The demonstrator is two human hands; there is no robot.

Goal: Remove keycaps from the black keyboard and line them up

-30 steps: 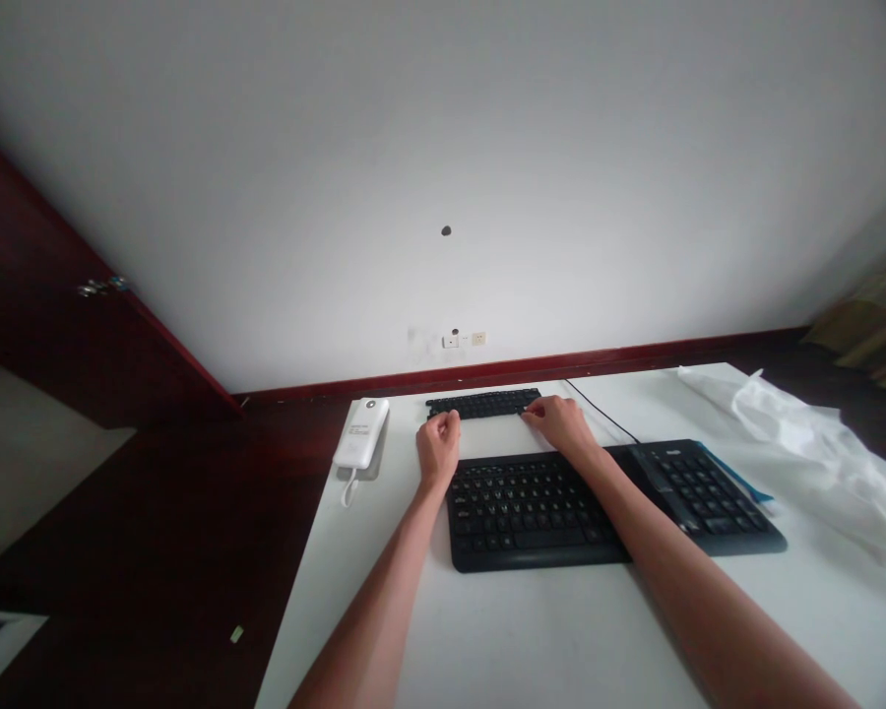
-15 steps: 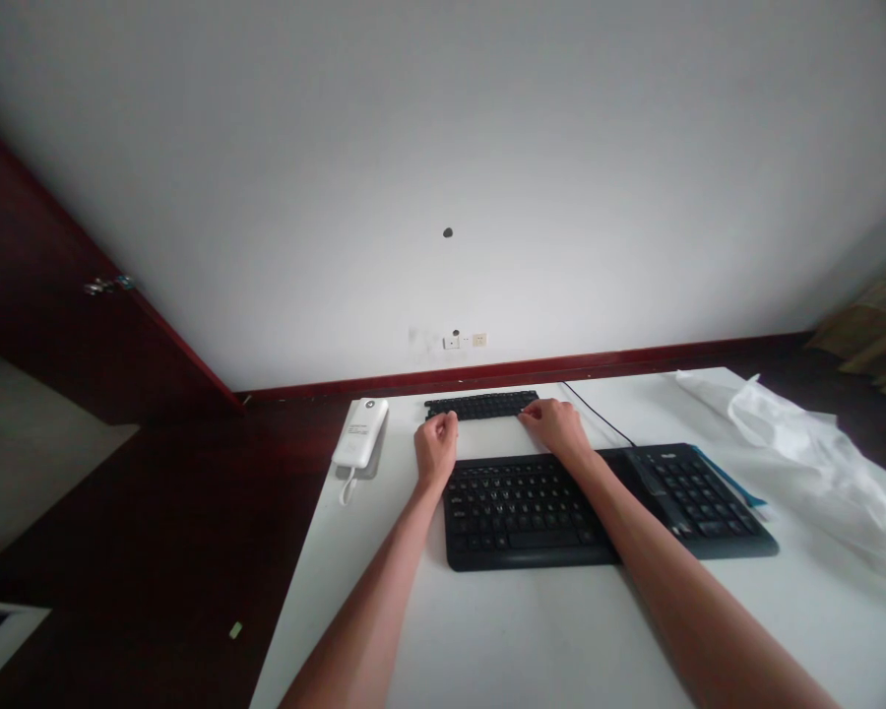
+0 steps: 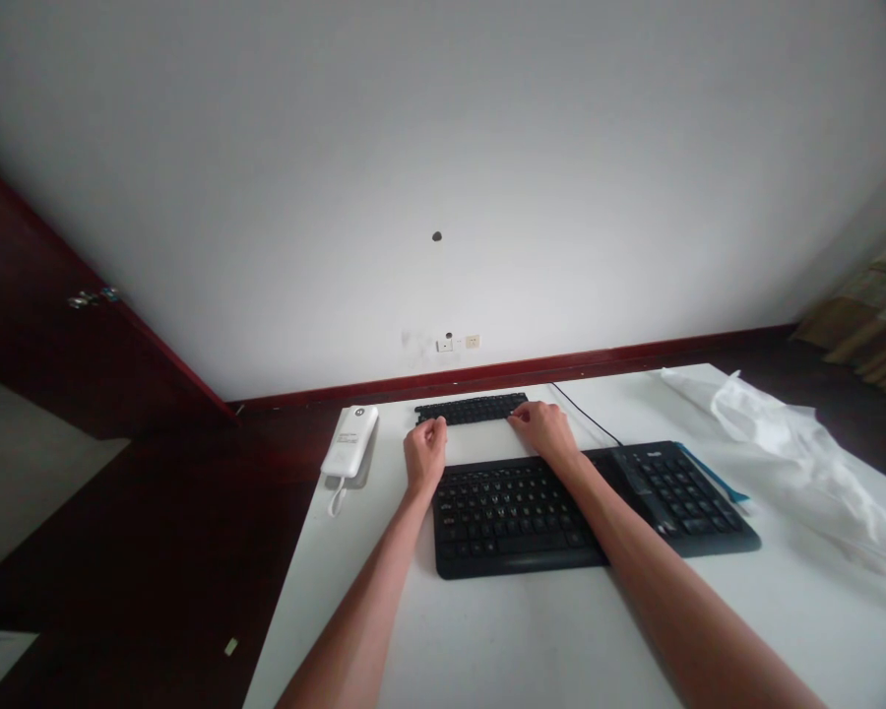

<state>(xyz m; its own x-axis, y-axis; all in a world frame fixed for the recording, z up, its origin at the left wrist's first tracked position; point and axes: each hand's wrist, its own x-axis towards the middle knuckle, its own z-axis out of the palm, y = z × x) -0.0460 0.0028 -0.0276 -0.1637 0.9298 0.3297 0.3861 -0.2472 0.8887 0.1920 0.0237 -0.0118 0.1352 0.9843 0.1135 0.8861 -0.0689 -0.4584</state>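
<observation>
A narrow black panel of key-like pieces in rows (image 3: 473, 409) lies near the table's far edge, its left end uneven. At its near left corner is my left hand (image 3: 424, 453), fingers curled closed; whatever they hold, if anything, is hidden. My right hand (image 3: 546, 431) pinches at the panel's near right corner, and what lies between the fingertips is too small to make out. Closer to me sits a large black keyboard (image 3: 517, 542), my right forearm crossing above it. Pale marks show among its upper left keys.
A white power bank (image 3: 350, 441) with a short loop cable rests at the table's left edge. Crumpled white sheeting (image 3: 790, 443) covers the right side. A blue-handled thin tool (image 3: 713, 475) lies along the keyboard's right end. A black cable (image 3: 587, 416) runs to the back edge.
The whole view has shifted slightly, so the table and its things appear a little further left. Both hands keep their places at the panel's ends.
</observation>
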